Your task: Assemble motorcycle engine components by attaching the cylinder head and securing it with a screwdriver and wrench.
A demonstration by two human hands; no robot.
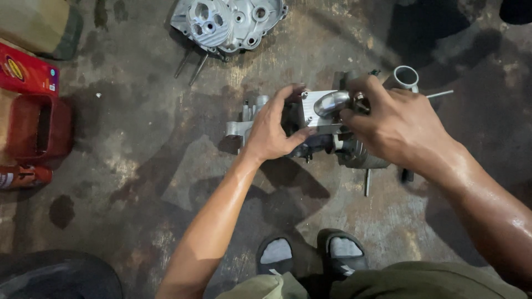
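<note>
Bracing the engine block [310, 130] on the stained floor [138, 166], just ahead of the sandals [310, 254]: left hand [271, 130] clamped on its finned side, right hand [396, 122] pinching the elbow pipe [331, 103] on top. Heavy, rigid cast metal, probably oily; best held by fins and casing.

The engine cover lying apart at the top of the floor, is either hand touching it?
No. The engine cover lies alone, while the left hand and right hand both grip the engine block nearer the person.
</note>
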